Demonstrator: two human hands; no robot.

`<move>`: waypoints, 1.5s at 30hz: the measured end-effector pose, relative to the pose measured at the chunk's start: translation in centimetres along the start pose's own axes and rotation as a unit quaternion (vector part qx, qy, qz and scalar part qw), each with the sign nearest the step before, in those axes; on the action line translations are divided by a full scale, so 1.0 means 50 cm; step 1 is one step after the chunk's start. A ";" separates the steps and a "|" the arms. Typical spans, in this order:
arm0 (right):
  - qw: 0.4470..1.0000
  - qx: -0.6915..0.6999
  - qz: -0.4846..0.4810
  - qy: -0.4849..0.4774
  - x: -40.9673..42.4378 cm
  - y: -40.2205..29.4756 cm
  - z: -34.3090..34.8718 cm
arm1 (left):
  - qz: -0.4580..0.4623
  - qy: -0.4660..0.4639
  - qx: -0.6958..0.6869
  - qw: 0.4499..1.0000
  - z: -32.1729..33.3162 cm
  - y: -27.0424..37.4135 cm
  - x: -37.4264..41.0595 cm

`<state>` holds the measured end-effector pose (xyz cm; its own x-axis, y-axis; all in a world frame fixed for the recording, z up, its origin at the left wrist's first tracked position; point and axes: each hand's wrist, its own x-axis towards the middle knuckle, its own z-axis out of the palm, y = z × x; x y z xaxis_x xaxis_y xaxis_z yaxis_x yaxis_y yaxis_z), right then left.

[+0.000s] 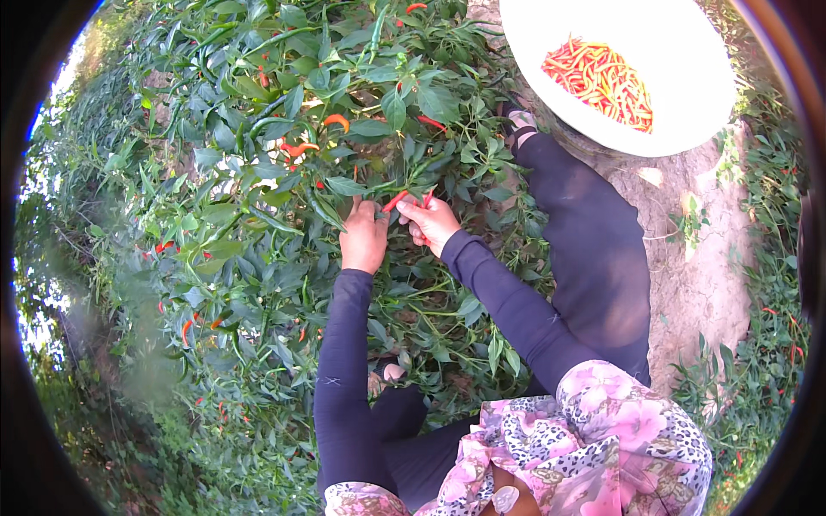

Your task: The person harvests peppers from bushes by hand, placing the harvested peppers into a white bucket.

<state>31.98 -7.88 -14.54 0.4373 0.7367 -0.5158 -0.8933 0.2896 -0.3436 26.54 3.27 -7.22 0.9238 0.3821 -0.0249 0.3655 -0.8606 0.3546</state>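
My right hand [431, 223] is closed around red chili peppers, whose ends show at its fingers. At the tip of its thumb is another red chili pepper [395, 201]; whether it still hangs on a stem I cannot tell. Just to the left, my left hand [364, 237] reaches into the leaves of a chili plant [345, 186]. Its fingertips are partly hidden by foliage, so its grip is unclear. A long green chili [322, 209] hangs beside this hand. Orange-red chilies [300, 149] hang above both hands.
A wide white basin [690, 84] stands on the bare soil [700, 271] at upper right, with a heap of red chilies [603, 84] inside. My dark-trousered leg [597, 251] stretches between plants and soil. Dense chili plants fill the left, and more plants [771, 361] line the right.
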 end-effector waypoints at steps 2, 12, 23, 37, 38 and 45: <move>1.000 -0.007 -0.011 0.000 0.008 -0.010 0.008 | 0.016 -0.007 0.042 0.999 0.011 -0.001 -0.016; 0.860 -0.351 -0.365 0.053 -0.013 0.005 0.042 | -0.049 -0.051 0.134 0.988 0.036 0.010 0.017; 0.985 -0.014 -0.159 0.065 0.043 -0.085 0.027 | 0.109 -0.089 0.054 0.989 -0.012 -0.029 0.092; 0.627 -0.760 -0.157 -0.071 0.372 -0.334 -0.128 | 0.068 0.074 -0.008 0.995 0.223 -0.100 0.303; 0.639 -0.747 -0.181 -0.037 0.364 -0.324 -0.116 | 0.028 0.033 -0.037 0.998 0.237 -0.133 0.299; 0.609 -0.780 -0.143 0.037 0.433 -0.257 -0.151 | 0.098 0.061 0.015 0.993 0.216 -0.063 0.319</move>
<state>53.70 -0.26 -27.21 0.6070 0.7456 -0.2750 0.3790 -0.5758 -0.7245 41.35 8.43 -18.81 0.9575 0.2433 0.1549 0.1860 -0.9313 0.3132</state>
